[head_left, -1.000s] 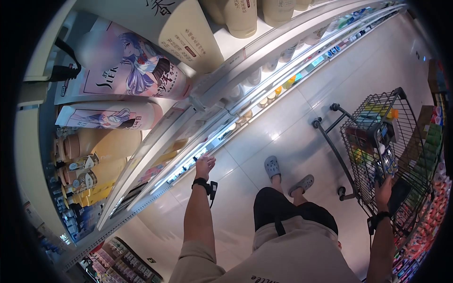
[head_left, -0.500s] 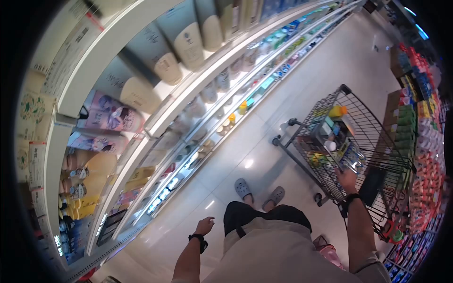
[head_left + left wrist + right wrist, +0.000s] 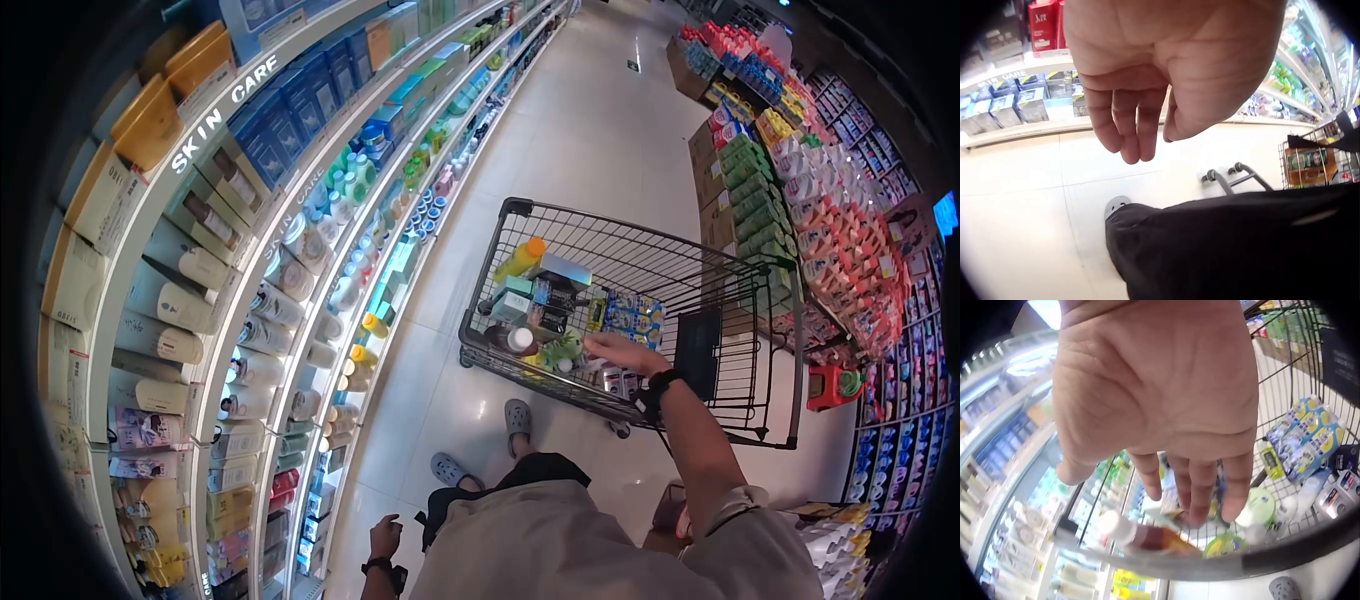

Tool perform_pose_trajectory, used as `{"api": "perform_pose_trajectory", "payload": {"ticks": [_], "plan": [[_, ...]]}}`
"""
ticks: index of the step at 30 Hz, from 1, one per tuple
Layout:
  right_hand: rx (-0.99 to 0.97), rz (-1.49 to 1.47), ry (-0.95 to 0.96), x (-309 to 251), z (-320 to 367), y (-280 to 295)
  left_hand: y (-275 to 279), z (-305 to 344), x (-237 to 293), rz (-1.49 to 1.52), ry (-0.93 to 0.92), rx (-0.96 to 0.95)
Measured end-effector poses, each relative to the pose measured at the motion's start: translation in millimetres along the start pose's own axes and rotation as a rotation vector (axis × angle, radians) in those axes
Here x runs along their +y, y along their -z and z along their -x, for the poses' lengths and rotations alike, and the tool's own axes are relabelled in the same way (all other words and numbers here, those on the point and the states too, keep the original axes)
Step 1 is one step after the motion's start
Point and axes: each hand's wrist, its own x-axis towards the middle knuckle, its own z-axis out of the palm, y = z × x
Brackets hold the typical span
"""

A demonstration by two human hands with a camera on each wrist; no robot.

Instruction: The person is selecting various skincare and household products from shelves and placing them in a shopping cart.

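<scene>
The right hand [image 3: 625,352] reaches over the near rim of a wire shopping cart [image 3: 640,235]; in the right wrist view that hand [image 3: 1163,419] has its fingers loosely extended, holding nothing. Below the fingers lie a white-capped brown bottle [image 3: 1157,537], a green-lidded tub [image 3: 1260,509] and blue-and-yellow packs [image 3: 1307,439]. A yellow bottle with an orange cap [image 3: 522,258] lies at the cart's far left corner. The left hand [image 3: 385,537] hangs beside the body; in the left wrist view this hand [image 3: 1166,75] is empty, its fingers relaxed and slightly bent.
Shelves marked SKIN CARE [image 3: 225,115] run along the left, full of bottles and boxes. Stacked pink and green packages [image 3: 835,235] line the right side, with a red basket [image 3: 826,388] below them. Tiled floor [image 3: 590,130] stretches ahead between them.
The view has turned toward the aisle, and the cart now appears nearer the middle. The right hand has come off the cart's contents side and extends above the goods. The left hand stays low and empty.
</scene>
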Motion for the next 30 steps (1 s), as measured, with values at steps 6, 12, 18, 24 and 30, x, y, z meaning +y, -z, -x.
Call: {"api": "perform_pose_trajectory", "payload": {"ticks": [6,12,18,24,30], "plan": [[0.646,-0.406,-0.315,158,0,116,-9,6,71,0.081,0.079,0.035],[0.696,-0.842,-0.825,308,36,104,-35,64,124,0.099,0.216,0.086],[0.762,-0.703,-0.921,337,59,72,-55,91,169,0.098,0.344,-0.044],[0.598,-0.285,-0.786,390,18,63,-56,83,206,0.151,0.384,-0.028],[0.509,-0.175,-0.824,413,25,75,-33,54,259,0.104,0.385,-0.055]]}}
